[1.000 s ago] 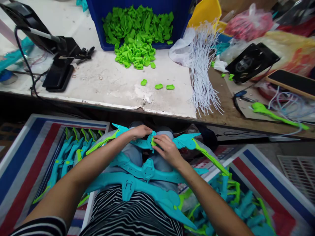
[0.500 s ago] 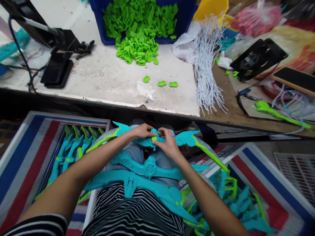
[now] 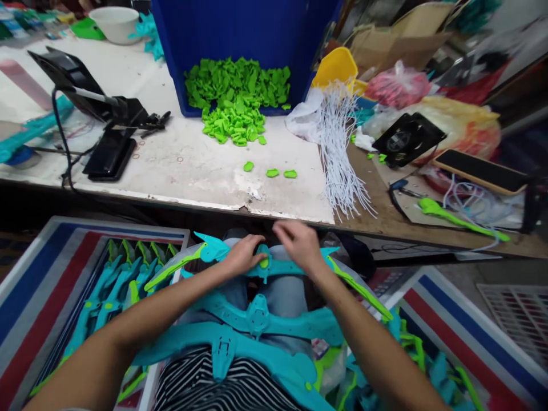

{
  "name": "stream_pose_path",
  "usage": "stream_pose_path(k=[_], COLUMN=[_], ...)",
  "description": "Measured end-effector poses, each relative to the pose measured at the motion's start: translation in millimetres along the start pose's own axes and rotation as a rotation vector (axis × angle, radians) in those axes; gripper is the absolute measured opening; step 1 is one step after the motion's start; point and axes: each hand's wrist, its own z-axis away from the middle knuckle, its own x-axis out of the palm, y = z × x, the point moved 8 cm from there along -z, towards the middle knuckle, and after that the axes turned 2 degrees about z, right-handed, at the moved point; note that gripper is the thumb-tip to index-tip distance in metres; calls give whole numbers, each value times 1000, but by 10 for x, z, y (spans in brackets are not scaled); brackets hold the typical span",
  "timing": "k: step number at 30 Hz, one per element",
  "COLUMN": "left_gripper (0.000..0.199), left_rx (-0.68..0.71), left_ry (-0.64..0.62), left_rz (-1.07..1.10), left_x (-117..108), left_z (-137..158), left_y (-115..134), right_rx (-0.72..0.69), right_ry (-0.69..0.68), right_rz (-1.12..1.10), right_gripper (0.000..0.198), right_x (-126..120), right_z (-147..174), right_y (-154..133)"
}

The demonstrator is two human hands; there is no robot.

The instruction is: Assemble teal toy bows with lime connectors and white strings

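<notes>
A teal plastic toy bow (image 3: 280,267) with lime-green limbs lies across my lap, a small lime-green clip (image 3: 264,261) set in its middle. My left hand (image 3: 245,255) grips it just left of that middle, thumb beside the clip. Raised over the bow's right half, my right hand (image 3: 298,244) has left the middle; its fingers reach toward the table edge, slightly blurred, with nothing visible in them. Nearer my body rest two more teal bow bodies, one with a round hub (image 3: 258,314) and one with a slotted middle (image 3: 223,353). Three loose green clips (image 3: 272,173) lie on the table ahead.
A blue bin (image 3: 240,34) on its side spills green clips (image 3: 237,123) onto the worktable (image 3: 184,171). White cords (image 3: 340,151) hang over the table's edge. A phone (image 3: 482,170) lies right. Striped-lined crates flank me, holding bow assemblies (image 3: 107,285) at left and teal-green parts (image 3: 428,359) at right.
My right hand has let go of the bow's middle and lifted up and away. My left hand stays on the bow. The camera view has tilted upward.
</notes>
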Motion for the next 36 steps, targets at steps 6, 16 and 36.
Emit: stream_pose_path(k=[6, 16, 36], left_gripper=[53, 29, 41], left_rx=[248, 86, -83], left_ry=[-65, -428, -600], left_rz=[-483, -255, 266], left_x=[361, -1, 145], left_z=[405, -91, -302], left_y=[269, 254, -81], right_rx=[113, 67, -196], right_ry=[82, -271, 188], right_rz=[231, 322, 130], right_gripper=[31, 25, 28], right_x=[-323, -426, -322], right_z=[-1142, -1117, 1], right_y=[501, 730, -6])
